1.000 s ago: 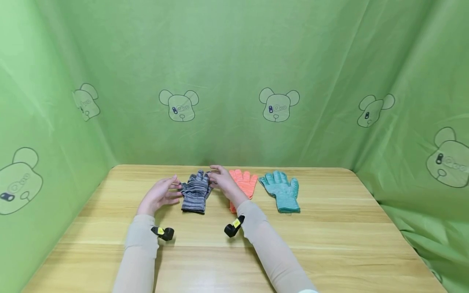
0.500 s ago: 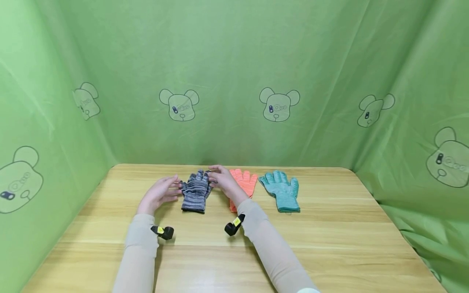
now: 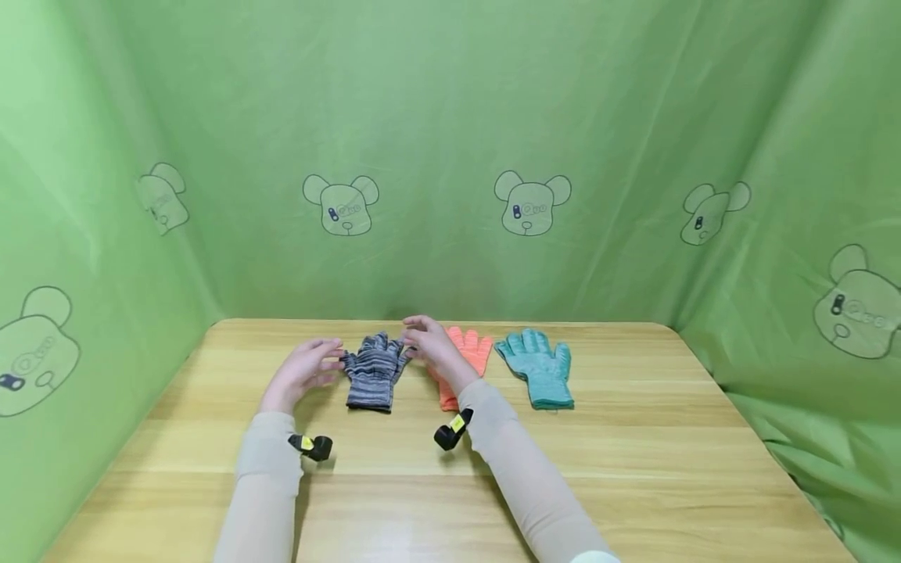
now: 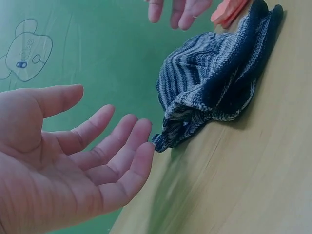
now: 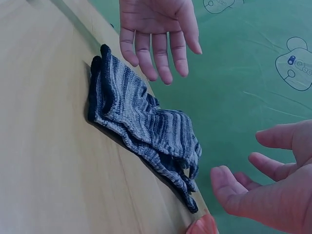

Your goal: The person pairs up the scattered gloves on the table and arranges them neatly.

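Note:
In the head view, a pair of grey-and-black striped knit gloves [image 3: 375, 374] lies flat near the table's far edge, cuffs toward me. My left hand [image 3: 303, 374] is at its left side, palm facing it and fingers loosely spread; in the left wrist view the fingertips [image 4: 141, 158] come right up to the glove, and contact cannot be told. On the other side is my right hand [image 3: 436, 350], fingers slightly bent with nothing between them. The right wrist view shows a gap between that hand [image 5: 273, 190] and the gloves [image 5: 146, 122]. My right hand and wrist partly cover orange gloves [image 3: 472, 349].
Teal gloves [image 3: 538, 367] lie to the right of the orange ones. All rest on a wood-grain table [image 3: 633, 453]. Green fabric walls [image 3: 436, 258] with printed bear heads enclose its back and sides.
My right fingers have drawn slightly right, off the striped gloves' edge, uncovering more of their right side. The left hand has barely moved. The head view has shifted slightly.

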The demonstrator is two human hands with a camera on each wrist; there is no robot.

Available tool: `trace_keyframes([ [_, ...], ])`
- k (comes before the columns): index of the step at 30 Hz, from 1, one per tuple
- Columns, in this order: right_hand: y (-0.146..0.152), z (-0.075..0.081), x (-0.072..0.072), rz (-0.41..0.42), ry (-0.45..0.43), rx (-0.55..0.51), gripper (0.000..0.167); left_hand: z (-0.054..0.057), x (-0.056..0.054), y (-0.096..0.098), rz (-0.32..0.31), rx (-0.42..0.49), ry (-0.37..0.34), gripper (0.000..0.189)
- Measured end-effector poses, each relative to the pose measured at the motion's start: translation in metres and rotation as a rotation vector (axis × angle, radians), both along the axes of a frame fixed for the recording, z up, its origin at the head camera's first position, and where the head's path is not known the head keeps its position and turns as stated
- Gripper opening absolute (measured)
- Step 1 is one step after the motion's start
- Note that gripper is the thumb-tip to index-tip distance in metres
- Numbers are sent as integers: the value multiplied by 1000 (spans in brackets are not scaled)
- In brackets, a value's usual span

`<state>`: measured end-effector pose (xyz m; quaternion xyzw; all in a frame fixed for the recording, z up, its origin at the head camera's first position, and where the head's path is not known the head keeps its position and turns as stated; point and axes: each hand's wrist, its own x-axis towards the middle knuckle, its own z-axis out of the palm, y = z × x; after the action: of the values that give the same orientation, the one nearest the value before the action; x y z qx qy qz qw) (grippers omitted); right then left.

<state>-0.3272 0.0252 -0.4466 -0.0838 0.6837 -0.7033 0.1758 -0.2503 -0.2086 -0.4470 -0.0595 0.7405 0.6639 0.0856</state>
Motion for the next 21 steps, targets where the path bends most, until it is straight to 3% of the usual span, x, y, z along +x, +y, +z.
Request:
trace_keyframes([
  [4,3,2,-1,17,31,25,44,4,-5,4,-10,-26,4,56],
  [11,6,5,-6,79,67,105,48,11,-20,4,-28,-157,-3,57],
  [17,6,4,-12,116,102,217,48,16,-34,4,-54,-270,1,50],
  [21,3,5,-16,142,174,320,45,20,-42,6,-80,-330,3,48],
])
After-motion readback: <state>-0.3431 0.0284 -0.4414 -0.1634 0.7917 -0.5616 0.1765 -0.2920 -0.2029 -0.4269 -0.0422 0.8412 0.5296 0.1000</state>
